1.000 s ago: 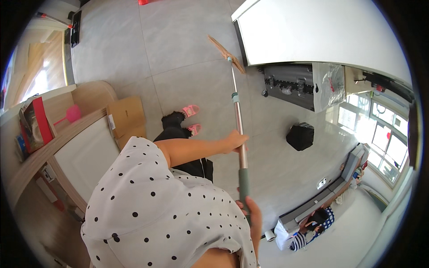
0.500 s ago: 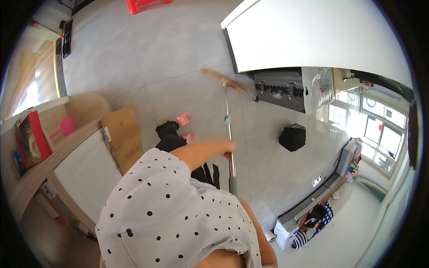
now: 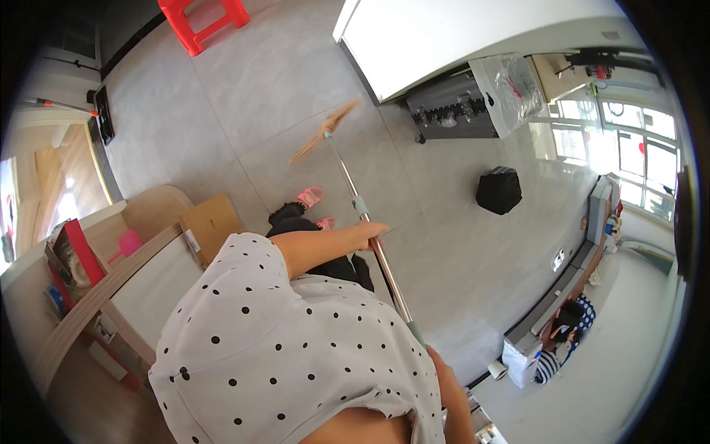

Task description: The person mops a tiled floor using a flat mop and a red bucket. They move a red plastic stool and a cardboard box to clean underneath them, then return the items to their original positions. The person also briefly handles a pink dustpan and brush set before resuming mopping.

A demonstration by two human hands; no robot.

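metal mop pole (image 3: 373, 248) | left hand (image 3: 367, 235) clamped mid-pole | right hand (image 3: 436, 366) grip unclear, likely pole's end | mop head (image 3: 325, 132) swung left

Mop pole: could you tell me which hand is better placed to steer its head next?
Probably the left hand: it grips the mop pole midway, nearer the head, while the right hand sits at the upper end.

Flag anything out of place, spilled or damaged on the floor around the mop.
Nothing stands out. The left hand grips the mop pole mid-shaft and the right hand its lower end; the mop head is motion-blurred on pale tiles with no visible spill. A black bag sits apart, upright.
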